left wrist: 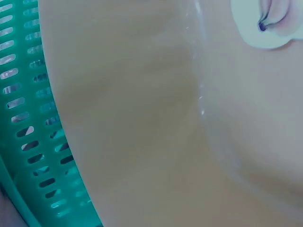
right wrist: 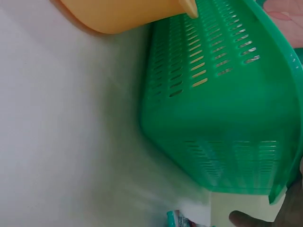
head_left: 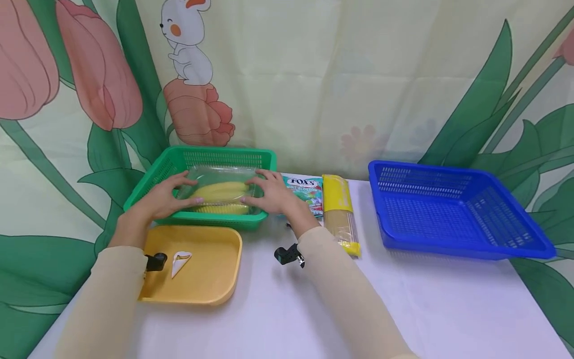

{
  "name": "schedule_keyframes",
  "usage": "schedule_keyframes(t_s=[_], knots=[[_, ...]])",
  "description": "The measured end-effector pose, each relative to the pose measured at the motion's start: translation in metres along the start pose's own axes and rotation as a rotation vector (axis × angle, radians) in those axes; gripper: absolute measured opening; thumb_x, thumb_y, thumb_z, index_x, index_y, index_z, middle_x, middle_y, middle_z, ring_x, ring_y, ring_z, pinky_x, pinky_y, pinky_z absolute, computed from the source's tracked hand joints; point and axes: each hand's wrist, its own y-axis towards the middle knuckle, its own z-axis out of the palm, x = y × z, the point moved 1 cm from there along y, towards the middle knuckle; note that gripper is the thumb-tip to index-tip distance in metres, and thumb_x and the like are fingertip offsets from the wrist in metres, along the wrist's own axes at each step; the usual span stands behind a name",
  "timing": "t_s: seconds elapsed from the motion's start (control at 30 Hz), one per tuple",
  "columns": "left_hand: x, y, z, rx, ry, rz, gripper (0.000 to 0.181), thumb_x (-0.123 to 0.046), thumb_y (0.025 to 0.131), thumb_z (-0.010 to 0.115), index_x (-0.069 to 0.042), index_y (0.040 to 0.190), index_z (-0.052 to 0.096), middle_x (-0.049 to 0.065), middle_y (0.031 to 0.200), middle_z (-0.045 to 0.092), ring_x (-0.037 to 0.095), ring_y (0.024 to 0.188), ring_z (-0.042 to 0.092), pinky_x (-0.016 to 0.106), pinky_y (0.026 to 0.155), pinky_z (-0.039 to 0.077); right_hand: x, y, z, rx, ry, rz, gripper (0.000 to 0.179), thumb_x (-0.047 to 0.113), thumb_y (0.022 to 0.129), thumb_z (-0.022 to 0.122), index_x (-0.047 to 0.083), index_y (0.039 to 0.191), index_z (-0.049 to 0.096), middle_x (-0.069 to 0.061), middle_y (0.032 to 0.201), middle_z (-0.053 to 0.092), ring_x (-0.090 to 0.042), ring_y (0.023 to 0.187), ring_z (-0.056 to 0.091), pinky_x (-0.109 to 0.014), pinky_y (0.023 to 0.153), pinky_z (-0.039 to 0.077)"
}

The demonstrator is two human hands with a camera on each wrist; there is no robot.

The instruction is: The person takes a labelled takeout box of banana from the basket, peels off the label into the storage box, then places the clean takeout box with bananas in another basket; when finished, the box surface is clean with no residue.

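My left hand (head_left: 161, 198) and my right hand (head_left: 274, 193) grip the two ends of a clear plastic box (head_left: 219, 175) at the green basket (head_left: 148, 187). Both thumbs lie along its front side. Through the plastic shows a smooth yellow piece like a banana (head_left: 221, 191). In front of it is a yellow corn cob (head_left: 224, 208); whether these lie inside or under the box I cannot tell. The left wrist view misses the left hand; in the right wrist view, only some dark fingers (right wrist: 289, 208) appear beside the green basket (right wrist: 227, 109).
Before the green basket stands a yellow tray (head_left: 211, 259) holding a white pointed piece (head_left: 181, 263). Right of the basket lie a Fox's mint candy bag (head_left: 307, 192) and a yellow-clear pack of thin sticks or noodles (head_left: 339, 219). Farther right is a blue basket (head_left: 448, 214).
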Motion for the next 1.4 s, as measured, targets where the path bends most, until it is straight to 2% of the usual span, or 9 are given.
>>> schedule_keyframes(t_s=[0.13, 0.27, 0.37, 0.5, 0.7, 0.83, 0.97, 1.27, 1.4], knots=[[-0.003, 0.01, -0.009, -0.042, -0.045, 0.022, 0.074, -0.049, 0.094, 0.072, -0.006, 0.15, 0.051, 0.019, 0.17, 0.019, 0.049, 0.141, 0.038, 0.069, 0.11, 0.036, -0.001, 0.002, -0.011, -0.027, -0.014, -0.027, 0.06, 0.059, 0.1, 0.055, 0.024, 0.149, 0.055, -0.006, 0.169, 0.024, -0.034, 0.155, 0.015, -0.057, 0.122, 0.028], [-0.008, 0.017, -0.012, -0.03, -0.088, 0.029, 0.07, -0.05, 0.097, 0.069, -0.007, 0.15, 0.05, 0.019, 0.169, 0.02, 0.052, 0.143, 0.035, 0.068, 0.108, 0.039, -0.003, -0.002, -0.023, 0.003, -0.042, -0.057, 0.055, 0.051, 0.104, 0.055, 0.019, 0.149, 0.055, -0.01, 0.168, 0.028, -0.034, 0.156, 0.02, -0.053, 0.125, 0.021], [-0.01, 0.015, -0.012, -0.012, -0.085, 0.014, 0.07, -0.052, 0.1, 0.063, -0.007, 0.151, 0.048, 0.021, 0.169, 0.018, 0.053, 0.146, 0.03, 0.07, 0.112, 0.034, -0.004, -0.007, -0.028, 0.061, -0.024, -0.105, 0.056, 0.048, 0.105, 0.053, 0.017, 0.151, 0.052, -0.011, 0.169, 0.026, -0.033, 0.157, 0.017, -0.053, 0.127, 0.012], [-0.012, 0.008, -0.011, -0.024, -0.064, -0.002, 0.071, -0.053, 0.1, 0.061, -0.007, 0.152, 0.047, 0.021, 0.17, 0.017, 0.052, 0.15, 0.023, 0.072, 0.115, 0.026, -0.002, -0.016, -0.032, 0.107, 0.019, -0.181, 0.058, 0.047, 0.105, 0.053, 0.019, 0.156, 0.046, -0.01, 0.171, 0.02, -0.032, 0.158, 0.014, -0.053, 0.128, 0.01], [-0.026, 0.0, -0.008, -0.028, -0.011, 0.05, 0.072, -0.053, 0.1, 0.061, -0.007, 0.154, 0.045, 0.02, 0.17, 0.017, 0.047, 0.155, 0.012, 0.072, 0.117, 0.018, -0.003, -0.04, -0.04, 0.106, 0.057, -0.231, 0.061, 0.045, 0.104, 0.056, 0.02, 0.158, 0.042, -0.005, 0.172, 0.018, -0.03, 0.158, 0.014, -0.052, 0.126, 0.019], [-0.042, -0.006, -0.008, -0.027, -0.019, 0.099, 0.069, -0.047, 0.101, 0.063, -0.007, 0.154, 0.044, 0.02, 0.17, 0.017, 0.046, 0.155, 0.013, 0.072, 0.117, 0.019, -0.006, -0.057, -0.045, 0.108, 0.088, -0.223, 0.064, 0.047, 0.104, 0.057, 0.02, 0.159, 0.04, -0.006, 0.172, 0.018, -0.029, 0.158, 0.013, -0.055, 0.125, 0.021], [-0.056, -0.008, -0.005, 0.003, -0.034, 0.124, 0.069, -0.046, 0.102, 0.062, -0.009, 0.156, 0.041, 0.021, 0.169, 0.017, 0.047, 0.155, 0.013, 0.071, 0.117, 0.021, -0.015, -0.07, -0.05, 0.111, 0.109, -0.219, 0.067, 0.045, 0.104, 0.058, 0.016, 0.16, 0.037, -0.008, 0.171, 0.021, -0.028, 0.158, 0.016, -0.052, 0.126, 0.021], [-0.074, -0.013, 0.008, 0.046, -0.011, 0.136, 0.073, -0.05, 0.102, 0.059, -0.008, 0.158, 0.038, 0.023, 0.166, 0.023, 0.048, 0.152, 0.019, 0.072, 0.116, 0.024, -0.041, -0.094, -0.049, 0.129, 0.152, -0.161, 0.071, 0.045, 0.103, 0.06, 0.017, 0.162, 0.033, -0.003, 0.169, 0.028, -0.024, 0.157, 0.022, -0.051, 0.125, 0.024], [-0.082, -0.016, 0.013, 0.03, -0.011, 0.161, 0.069, -0.049, 0.103, 0.059, -0.01, 0.157, 0.039, 0.02, 0.165, 0.029, 0.046, 0.151, 0.023, 0.071, 0.116, 0.025, -0.05, -0.106, -0.051, 0.153, 0.172, -0.148, 0.07, 0.043, 0.103, 0.06, 0.018, 0.162, 0.032, -0.002, 0.167, 0.031, -0.025, 0.156, 0.025, -0.051, 0.124, 0.027]])
